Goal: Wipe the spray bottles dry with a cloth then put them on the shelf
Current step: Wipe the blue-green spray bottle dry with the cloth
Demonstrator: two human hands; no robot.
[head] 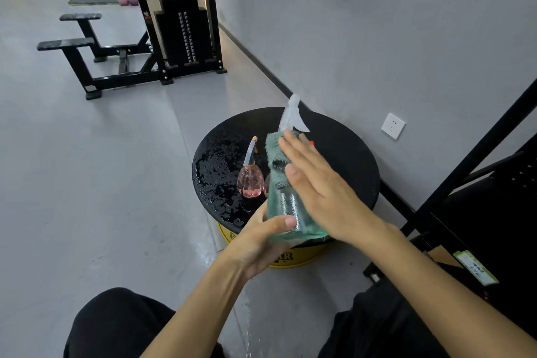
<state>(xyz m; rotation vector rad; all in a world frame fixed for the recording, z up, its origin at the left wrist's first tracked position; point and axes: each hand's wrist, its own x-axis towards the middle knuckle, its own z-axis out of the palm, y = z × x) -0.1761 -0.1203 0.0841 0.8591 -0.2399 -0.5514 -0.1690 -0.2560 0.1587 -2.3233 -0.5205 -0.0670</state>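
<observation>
Green spray bottle point(286, 212), white trigger head: held tilted above the near edge of the round black stool top point(343, 154). Left hand point(258, 244): thumb and fingers wrapped round the bottle's base. Right hand point(316, 183): fingers straight and together, pressing green cloth point(274, 151) flat against the bottle's shoulder. Pink spray bottle point(250, 180): upright on the wet stool top, left of centre. Black shelf frame point(476, 155): right of the stool top. Wall socket point(393, 125): on the wall behind it
</observation>
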